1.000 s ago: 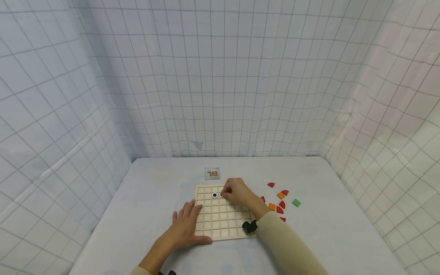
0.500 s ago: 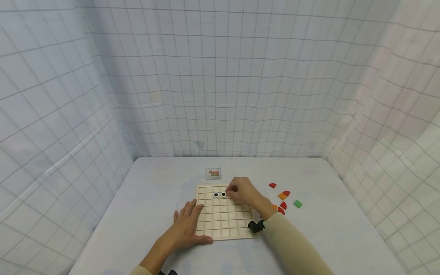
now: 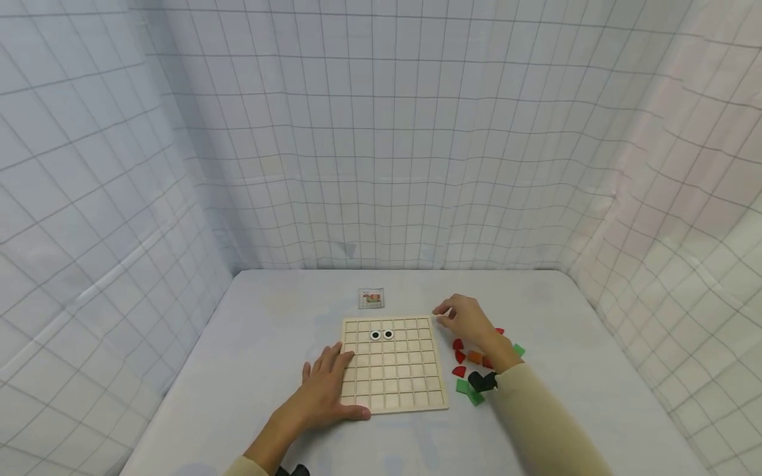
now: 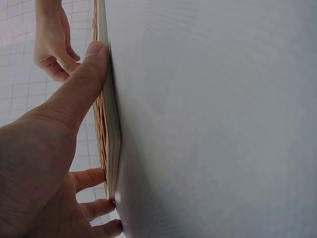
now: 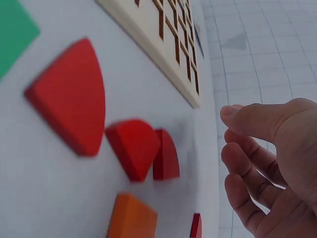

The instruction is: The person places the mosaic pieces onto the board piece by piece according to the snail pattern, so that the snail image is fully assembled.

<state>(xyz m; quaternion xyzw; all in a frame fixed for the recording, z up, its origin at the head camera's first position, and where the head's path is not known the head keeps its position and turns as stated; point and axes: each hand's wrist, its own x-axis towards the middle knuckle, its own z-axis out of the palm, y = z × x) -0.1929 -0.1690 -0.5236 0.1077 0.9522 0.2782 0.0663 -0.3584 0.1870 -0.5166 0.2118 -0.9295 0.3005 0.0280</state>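
Observation:
A pale wooden grid board (image 3: pixel 393 370) lies on the table, with two round white pieces with black centres, like eyes (image 3: pixel 381 335), side by side near its far edge. My left hand (image 3: pixel 324 390) rests at the board's near left corner. Its thumb lies along the front edge (image 4: pixel 113 144) and the other fingers touch the left side. My right hand (image 3: pixel 467 320) hovers just beyond the far right corner, fingers loosely bent; in the right wrist view nothing shows between the thumb and fingers (image 5: pixel 240 158). Below it lie red quarter-round pieces (image 5: pixel 74 99) and an orange block (image 5: pixel 131 218).
A small picture card (image 3: pixel 372 299) lies behind the board. Green tiles (image 3: pixel 470 391) are near the board's right side, and another green tile (image 3: pixel 519 350) lies farther right, partly behind the forearm. Grid-patterned white curtains (image 3: pixel 381 145) enclose the table.
My right hand has let go of the second eye piece, left beside the first, and moved right, off the board. My left hand has stayed at the corner.

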